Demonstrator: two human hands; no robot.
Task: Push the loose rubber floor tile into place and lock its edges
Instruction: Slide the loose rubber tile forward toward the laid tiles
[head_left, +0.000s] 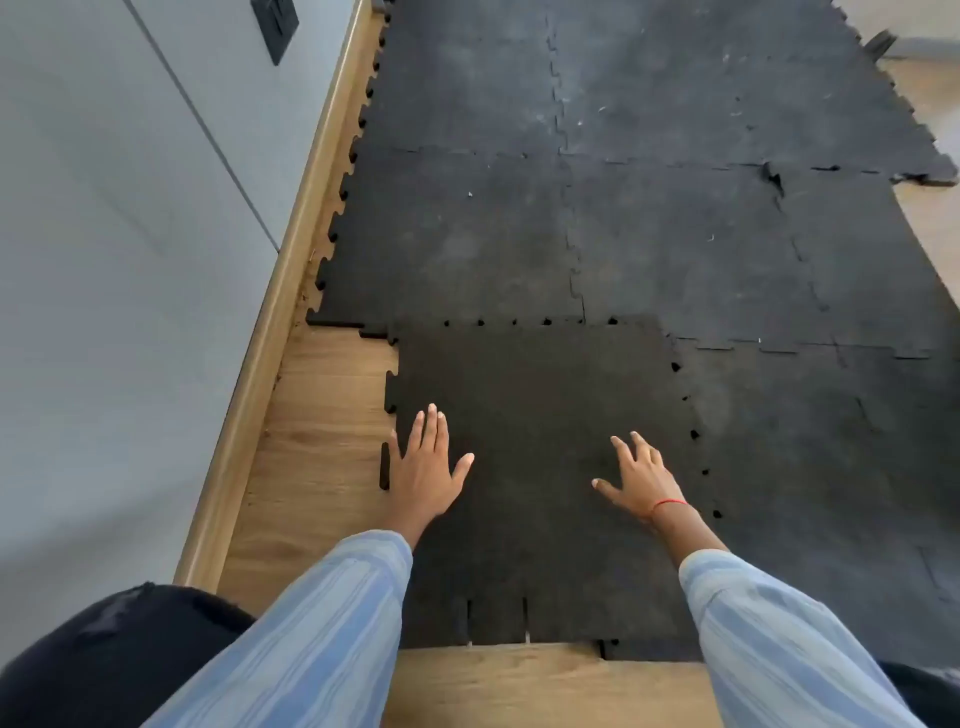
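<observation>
Tile (540, 467), 1 loose, under 2 flat hands: left (426, 467), right (644, 480).

Light oak-look wood floor (317, 457) with a matching wooden baseboard (291, 291) running along the pale grey wall (104, 260) on the left. Black wall plate (275, 26) up top, and soft daylight everywhere.
</observation>
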